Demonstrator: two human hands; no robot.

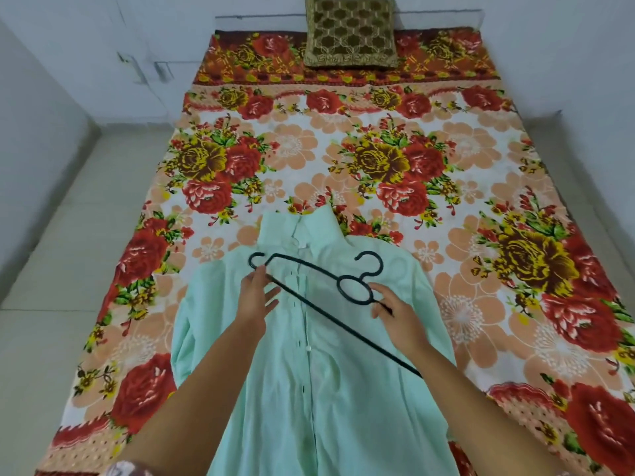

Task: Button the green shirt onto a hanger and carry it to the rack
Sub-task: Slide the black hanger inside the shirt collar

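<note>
While both hands' fingers grip the hanger point(309, 286), the green shirt point(309, 372) lies on the floral bedsheet point(343, 159).

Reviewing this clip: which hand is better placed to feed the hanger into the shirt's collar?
Probably the left hand: it grips the hanger at the end nearest the collar of the green shirt; the right hand holds farther back.

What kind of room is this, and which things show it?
Most likely a bedroom at home: a bed with a flowered bedsheet, a patterned cushion at its far end, and a green shirt laid out on it.
</note>
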